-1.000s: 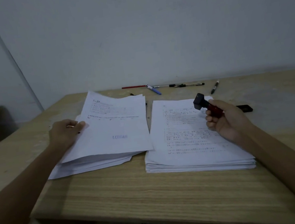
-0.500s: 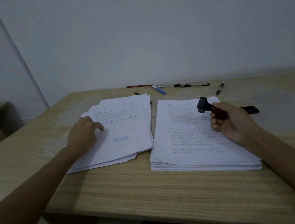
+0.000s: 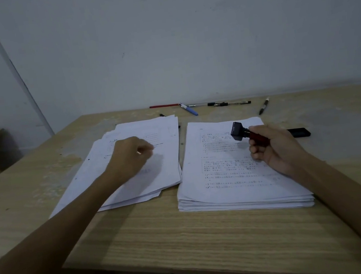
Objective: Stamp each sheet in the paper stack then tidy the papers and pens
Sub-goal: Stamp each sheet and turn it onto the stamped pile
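Head view suggests two risks: the loose left pile [image 3: 146,165] on the table [image 3: 188,235] is fanned and could slide apart under the left hand [image 3: 131,156], and the stamp [image 3: 244,133], held tilted, could print crooked on the right stack [image 3: 233,175]. Right hand [image 3: 273,147] has a closed grip around the stamp's red handle, above the stack. Left hand hovers over the pile, fingers loosely curled, holding nothing. Pens [image 3: 216,104] lie scattered near the wall.

On the counter [image 3: 188,235] lie two piles of paper, the loose pile [image 3: 155,163] left of the thick stack [image 3: 228,188]. One stamp [image 3: 244,133]. Two hands. About six pens behind the stack.
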